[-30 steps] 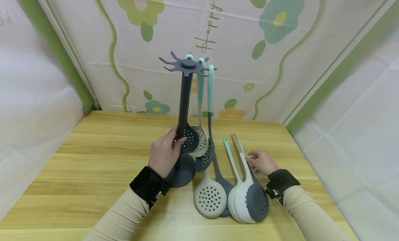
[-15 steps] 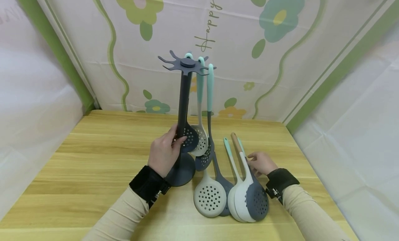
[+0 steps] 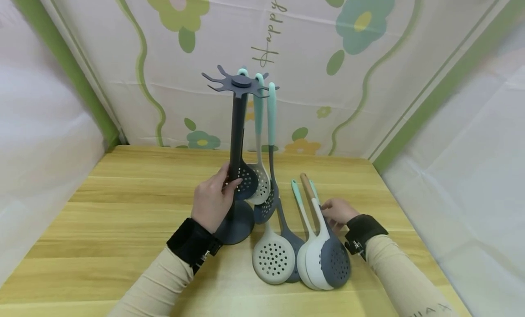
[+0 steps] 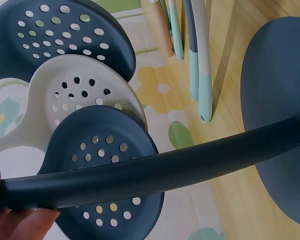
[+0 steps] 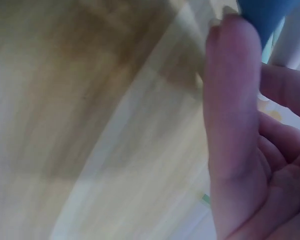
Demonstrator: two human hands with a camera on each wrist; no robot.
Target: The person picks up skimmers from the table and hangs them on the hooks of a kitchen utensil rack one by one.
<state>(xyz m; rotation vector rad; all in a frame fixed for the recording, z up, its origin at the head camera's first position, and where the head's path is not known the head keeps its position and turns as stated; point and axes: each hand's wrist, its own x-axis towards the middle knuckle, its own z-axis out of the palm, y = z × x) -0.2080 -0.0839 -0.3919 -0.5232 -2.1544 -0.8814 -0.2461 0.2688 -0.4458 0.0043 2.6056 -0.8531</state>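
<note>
In the head view my left hand (image 3: 213, 196) grips the post (image 3: 236, 130) of a dark utensil stand, thumb across its front. From its star-shaped top (image 3: 241, 82) hang three skimmers with mint handles: a dark one (image 3: 247, 182), a light grey one (image 3: 263, 189) and another dark one (image 3: 265, 211). At the right my right hand (image 3: 339, 212) pinches the stem of a dark skimmer (image 3: 338, 262), whose perforated head lies on top of a white utensil (image 3: 316, 264). Close up in the right wrist view, my fingers (image 5: 233, 100) meet at its dark stem (image 5: 262, 17).
On the wooden table (image 3: 135, 207), a light grey skimmer (image 3: 273, 258) overlaps a dark grey perforated utensil (image 3: 292, 239). A pale utensil with a mint handle (image 3: 299, 196) lies partly under the white one, which has a wood-coloured handle (image 3: 306, 186). A patterned curtain (image 3: 303, 94) stands behind the table.
My right fingers have drawn in closer on the dark skimmer's stem. The head view has shifted slightly, moving everything a little left. My left hand keeps its grip on the post.
</note>
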